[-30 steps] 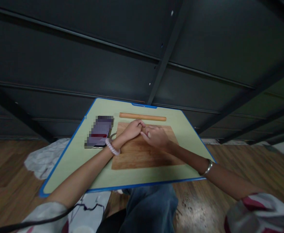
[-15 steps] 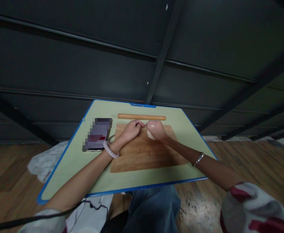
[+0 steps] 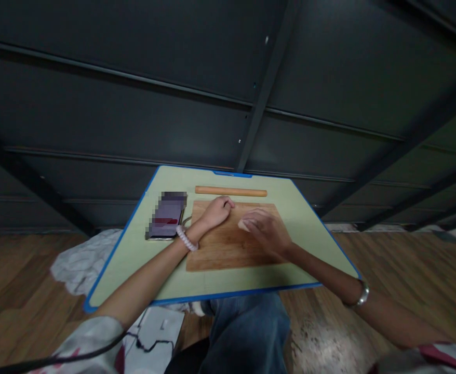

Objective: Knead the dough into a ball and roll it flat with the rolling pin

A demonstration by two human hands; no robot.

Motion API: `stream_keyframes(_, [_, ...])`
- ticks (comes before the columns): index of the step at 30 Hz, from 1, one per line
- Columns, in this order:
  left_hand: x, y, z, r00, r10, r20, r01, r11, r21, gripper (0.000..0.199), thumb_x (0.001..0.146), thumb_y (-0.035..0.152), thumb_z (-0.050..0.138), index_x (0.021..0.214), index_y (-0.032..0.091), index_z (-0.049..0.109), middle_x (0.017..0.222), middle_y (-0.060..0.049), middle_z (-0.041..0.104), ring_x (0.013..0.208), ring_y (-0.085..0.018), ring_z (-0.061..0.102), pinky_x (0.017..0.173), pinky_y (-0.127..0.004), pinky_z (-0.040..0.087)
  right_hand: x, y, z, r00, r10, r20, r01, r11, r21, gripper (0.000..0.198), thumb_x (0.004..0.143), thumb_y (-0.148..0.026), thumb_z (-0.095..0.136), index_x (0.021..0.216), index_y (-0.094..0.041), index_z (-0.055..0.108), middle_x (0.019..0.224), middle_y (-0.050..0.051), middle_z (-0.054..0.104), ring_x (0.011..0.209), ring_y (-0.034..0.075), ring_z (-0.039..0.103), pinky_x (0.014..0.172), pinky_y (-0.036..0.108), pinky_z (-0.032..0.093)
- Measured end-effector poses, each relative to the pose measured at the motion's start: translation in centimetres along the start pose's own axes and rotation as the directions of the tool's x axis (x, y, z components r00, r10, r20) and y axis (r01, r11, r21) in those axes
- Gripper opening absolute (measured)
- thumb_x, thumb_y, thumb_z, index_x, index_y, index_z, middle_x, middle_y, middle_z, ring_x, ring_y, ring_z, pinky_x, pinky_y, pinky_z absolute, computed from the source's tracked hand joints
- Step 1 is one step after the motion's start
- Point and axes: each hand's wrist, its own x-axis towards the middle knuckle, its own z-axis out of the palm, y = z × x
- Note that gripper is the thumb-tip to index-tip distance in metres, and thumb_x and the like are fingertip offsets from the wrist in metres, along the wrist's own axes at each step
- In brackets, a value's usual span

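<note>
Watching the head feed: pale lump [image 3: 244,225] is on the wooden board [image 3: 220,255], right of its middle and toward the far half, mostly under the right hand [image 3: 267,231]. Only its left end shows past the fingers.

Right grip is closed down over the lump, palm low, back of the hand up. Left hand [image 3: 217,212] is at the far left part of the board, fingers curled under, apart from the lump. Can't tell if anything is inside that left grip; fingertips are hidden.

Handling, my read: looks like dough, so light, soft, no stiffness. Should dent under any pressure and may be a bit tacky. Won't shatter, but could tear if pulled thin. I'd take it round the sides with a cupped palm and spread fingers, no hard pinching at one spot. The exposed left end is the free place for a second hold.

Around it: wooden rod [image 3: 231,191] lies across the table [image 3: 161,285] just beyond the board. Phone [image 3: 165,215], screen pixelated, sits left of the board near the left wrist's beaded band [image 3: 186,238].
</note>
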Motion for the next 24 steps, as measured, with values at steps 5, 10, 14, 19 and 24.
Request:
stream_keyframes(5, [-0.1, -0.3, 0.0, 0.999, 0.035, 0.011, -0.035, 0.998, 0.052, 0.024, 0.079, 0.012, 0.039, 0.079, 0.015, 0.063, 0.085, -0.006, 0.066, 0.084, -0.017, 0.060, 0.083, -0.030, 0.046, 0.6, -0.5, 0.0, 0.987, -0.117, 0.106, 0.138, 0.968, -0.211, 0.025, 0.086, -0.037, 0.050, 0.091, -0.018, 0.064, 0.100, 0.010, 0.060, 0.094, 0.023, 0.051, 0.087, 0.039, 0.038])
stream_keyframes(10, [-0.1, -0.2, 0.0, 0.999, 0.033, 0.018, -0.034, 0.998, 0.045, 0.023, 0.080, 0.013, 0.039, 0.078, 0.015, 0.062, 0.083, -0.005, 0.066, 0.081, -0.016, 0.060, 0.080, -0.028, 0.048, 1.8, -0.3, 1.8, 0.942, -0.262, 0.210, 0.277, 0.960, -0.047, 0.021, 0.089, -0.031, 0.046, 0.083, -0.020, 0.063, 0.091, 0.005, 0.063, 0.092, 0.018, 0.053, 0.089, 0.035, 0.038])
stream_keyframes(14, [-0.1, 0.1, -0.1, 1.000, 0.024, 0.015, -0.025, 0.998, 0.054, 0.023, 0.081, 0.014, 0.039, 0.079, 0.016, 0.062, 0.084, -0.005, 0.066, 0.083, -0.016, 0.060, 0.081, -0.029, 0.047, 2.2, 0.1, 2.3, 0.959, -0.215, 0.185, 0.207, 0.976, 0.064, 0.027, 0.084, -0.045, 0.054, 0.077, -0.021, 0.063, 0.080, 0.002, 0.064, 0.079, 0.016, 0.056, 0.078, 0.029, 0.041])
stream_keyframes(19, [0.1, 0.1, -0.2, 1.000, -0.006, 0.027, 0.004, 0.999, 0.044, 0.023, 0.080, 0.013, 0.039, 0.078, 0.016, 0.062, 0.083, -0.005, 0.066, 0.081, -0.016, 0.060, 0.081, -0.029, 0.047, 3.1, 0.4, 2.9, 0.971, -0.179, 0.159, 0.177, 0.984, 0.022, 0.037, 0.086, -0.048, 0.049, 0.066, -0.020, 0.064, 0.074, 0.003, 0.064, 0.073, 0.015, 0.055, 0.070, 0.026, 0.040])
stream_keyframes(24, [0.0, -0.1, -0.2, 0.999, 0.004, 0.051, -0.004, 1.000, -0.018, 0.021, 0.078, 0.013, 0.041, 0.077, 0.016, 0.062, 0.079, -0.004, 0.066, 0.077, -0.015, 0.059, 0.077, -0.028, 0.048, 3.8, 0.6, 3.5, 0.994, -0.041, 0.106, 0.038, 0.999, 0.027, 0.045, 0.093, -0.038, 0.035, 0.059, -0.019, 0.058, 0.062, 0.003, 0.059, 0.060, 0.013, 0.051, 0.063, 0.026, 0.037])
